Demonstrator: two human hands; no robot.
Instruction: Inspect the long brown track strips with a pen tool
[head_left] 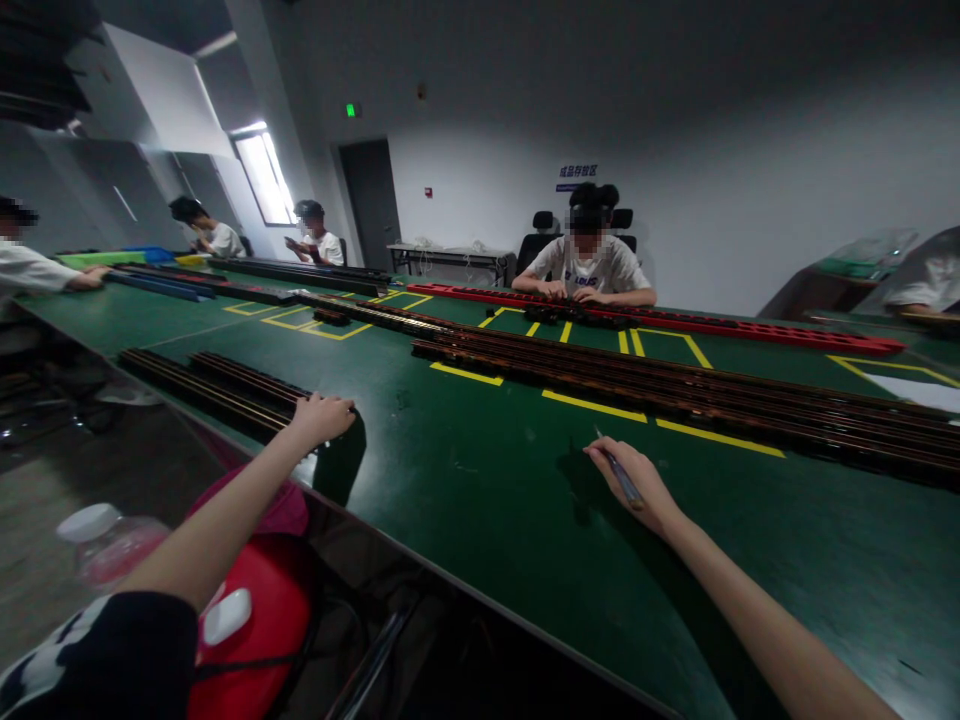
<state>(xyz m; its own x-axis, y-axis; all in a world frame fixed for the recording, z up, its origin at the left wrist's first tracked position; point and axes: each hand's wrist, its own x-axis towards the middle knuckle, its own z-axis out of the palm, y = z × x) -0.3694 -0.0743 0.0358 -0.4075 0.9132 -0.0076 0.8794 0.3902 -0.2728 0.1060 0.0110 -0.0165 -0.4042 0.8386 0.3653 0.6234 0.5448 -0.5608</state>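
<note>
My left hand (324, 418) rests on the right end of a group of long dark strips (217, 395) lying near the front edge of the green table (465, 520). Its fingers are bent over the strip ends. Over the table on the right, my right hand (624, 478) pinches a thin pen-like tool (624, 480), its tip pointing up and left. Beyond both hands, a long bundle of dark brown strips (645, 375) runs across the table.
A person (589, 260) sits opposite behind a long red rail (735, 327). Other people sit at the far left and right. Yellow tape (592, 405) marks the tabletop. Below the front edge are a red stool (259, 620), a pink bin (281, 505) and a clear bottle (112, 545).
</note>
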